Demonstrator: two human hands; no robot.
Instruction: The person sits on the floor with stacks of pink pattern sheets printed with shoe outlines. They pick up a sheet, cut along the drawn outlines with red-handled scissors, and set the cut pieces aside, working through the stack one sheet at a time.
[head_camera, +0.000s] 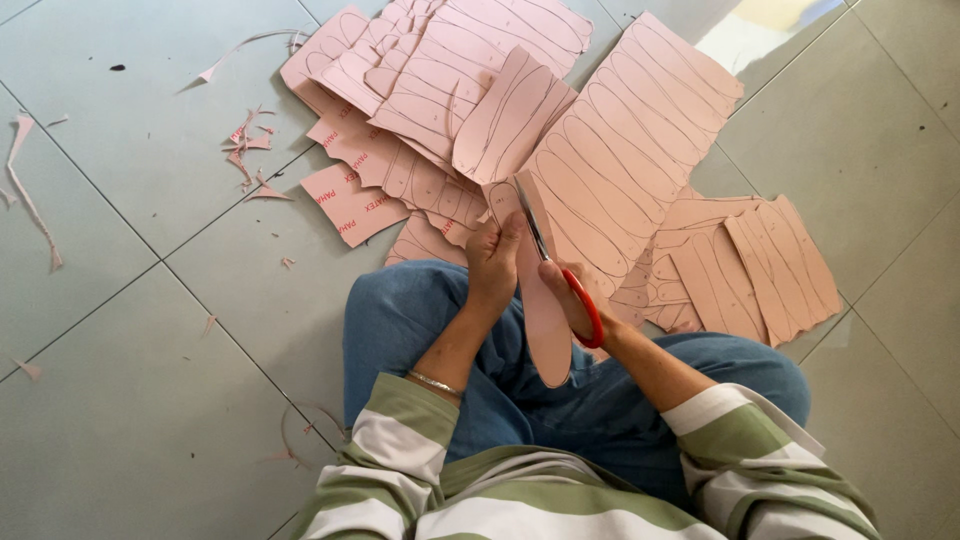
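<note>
Our left hand (492, 262) grips a pink strip (545, 320), long axis pointing away from us; right hand (572, 292) grasps red-handled scissors (560, 270) cutting along it.

Pale grey-green tiled floor (120, 420), perhaps sunlit at top right

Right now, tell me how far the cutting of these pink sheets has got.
Done: a stack of cut strips lies to the right, and trimmings litter the tiled floor. In hand: the left hand holds a pink piece while the right hand works red-handled scissors. Left: several marked sheets remain uncut.
</note>
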